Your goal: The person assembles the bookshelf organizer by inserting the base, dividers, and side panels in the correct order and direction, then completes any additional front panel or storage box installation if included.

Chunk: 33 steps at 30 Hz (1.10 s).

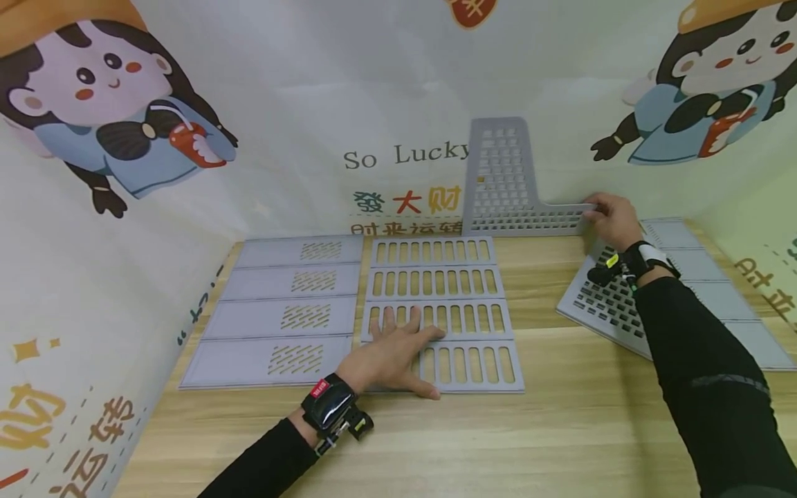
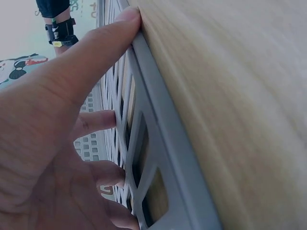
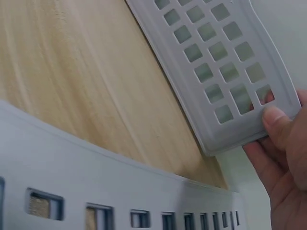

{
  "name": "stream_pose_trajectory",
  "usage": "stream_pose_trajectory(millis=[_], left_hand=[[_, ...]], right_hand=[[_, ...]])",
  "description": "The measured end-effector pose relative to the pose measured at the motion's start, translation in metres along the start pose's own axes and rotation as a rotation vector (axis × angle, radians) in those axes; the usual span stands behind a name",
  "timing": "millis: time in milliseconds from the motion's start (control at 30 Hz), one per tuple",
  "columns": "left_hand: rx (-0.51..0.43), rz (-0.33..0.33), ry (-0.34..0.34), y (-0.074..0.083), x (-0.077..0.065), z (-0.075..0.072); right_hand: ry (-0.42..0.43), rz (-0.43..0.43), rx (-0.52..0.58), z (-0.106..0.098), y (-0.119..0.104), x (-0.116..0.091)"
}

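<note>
The right sleeve (image 1: 700, 366) apparently hides part of the angled panel (image 1: 604, 310).

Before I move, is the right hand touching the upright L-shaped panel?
Touching: the right wrist view shows the right hand pinching one end of the L-shaped panel, thumb on its face and fingers behind.

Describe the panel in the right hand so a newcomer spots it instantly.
At the far edge of the wooden table stands a perforated grey panel, one end pinched by the right hand. Unlike the panels lying nearby, it is L-shaped.
</note>
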<state>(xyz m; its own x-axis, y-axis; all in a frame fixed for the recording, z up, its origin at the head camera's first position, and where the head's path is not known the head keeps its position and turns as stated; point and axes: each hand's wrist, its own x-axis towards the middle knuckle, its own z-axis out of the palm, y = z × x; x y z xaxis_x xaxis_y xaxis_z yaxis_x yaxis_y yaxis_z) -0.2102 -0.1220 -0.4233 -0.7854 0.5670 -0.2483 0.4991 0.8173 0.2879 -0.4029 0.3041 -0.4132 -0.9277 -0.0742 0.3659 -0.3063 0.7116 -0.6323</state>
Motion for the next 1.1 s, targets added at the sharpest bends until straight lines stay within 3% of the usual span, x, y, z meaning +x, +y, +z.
stream_pose_trajectory(millis=[267, 633, 767, 933, 1100], left_hand=[[0.007, 0.001, 0.003, 0.002, -0.002, 0.001], [0.004, 0.008, 0.002, -0.002, -0.003, 0.001], [0.004, 0.004, -0.005, -0.002, -0.003, 0.001], [-0.003, 0.007, -0.018, 0.001, -0.004, 0.003], [-0.008, 0.007, -0.002, 0.000, -0.001, 0.002]], right_hand=[[-0.081, -0.042, 0.066, 0.015, -0.014, 0.010], [-0.055, -0.066, 0.147, 0.051, -0.038, 0.014], [-0.063, -0.080, 0.111, 0.052, -0.040, 0.014], [-0.107, -0.160, -0.008, 0.051, -0.046, 0.016], [-0.081, -0.213, 0.013, 0.055, -0.044, 0.018]])
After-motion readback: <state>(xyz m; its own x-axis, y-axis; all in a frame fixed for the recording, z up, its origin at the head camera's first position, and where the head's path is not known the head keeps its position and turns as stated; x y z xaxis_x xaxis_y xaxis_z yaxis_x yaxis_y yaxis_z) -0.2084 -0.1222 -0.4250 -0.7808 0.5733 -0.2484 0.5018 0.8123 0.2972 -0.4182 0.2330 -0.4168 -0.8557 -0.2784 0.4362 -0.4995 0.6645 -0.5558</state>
